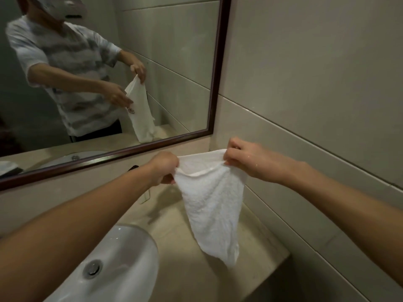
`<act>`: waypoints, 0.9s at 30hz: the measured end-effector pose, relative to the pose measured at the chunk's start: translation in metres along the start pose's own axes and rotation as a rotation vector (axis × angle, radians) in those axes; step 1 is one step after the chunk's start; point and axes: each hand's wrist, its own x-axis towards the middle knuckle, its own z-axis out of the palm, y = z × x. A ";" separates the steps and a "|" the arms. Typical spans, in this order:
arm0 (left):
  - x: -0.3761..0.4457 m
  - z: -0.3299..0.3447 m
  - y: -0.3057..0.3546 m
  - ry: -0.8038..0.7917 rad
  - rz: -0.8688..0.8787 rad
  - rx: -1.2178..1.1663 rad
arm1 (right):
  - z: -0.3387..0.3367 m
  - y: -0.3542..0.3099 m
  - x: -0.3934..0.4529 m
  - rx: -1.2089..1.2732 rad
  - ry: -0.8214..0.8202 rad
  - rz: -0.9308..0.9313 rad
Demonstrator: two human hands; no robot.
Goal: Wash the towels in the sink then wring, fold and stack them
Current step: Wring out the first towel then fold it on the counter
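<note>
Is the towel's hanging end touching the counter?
Cannot tell. In the head view the towel, held up by both hands, hangs with its tip over the counter; no gap or contact shows plainly.

Item, as I see it from the head camera: two bare forearms, no sleeves, watch or rings in view; the left hand [162,168] and right hand [246,159] are ungloved, with water droplets on the back of the right. In the dark-framed wall mirror [220,68] I log a short-sleeved shirt with pale grey and white horizontal stripes, dark trousers, and a white head-mounted device.
</note>
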 end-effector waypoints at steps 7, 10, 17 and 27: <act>-0.003 -0.034 0.033 0.065 0.620 0.715 | -0.007 0.019 -0.003 -0.065 -0.132 0.076; -0.006 -0.026 0.045 0.160 0.599 0.540 | 0.001 0.032 0.012 0.003 -0.003 0.219; -0.015 -0.012 0.043 0.014 0.407 0.147 | 0.013 0.027 0.019 -0.079 0.236 0.264; -0.011 -0.027 0.028 -0.350 0.242 -0.115 | 0.014 0.046 0.011 -0.120 0.060 0.035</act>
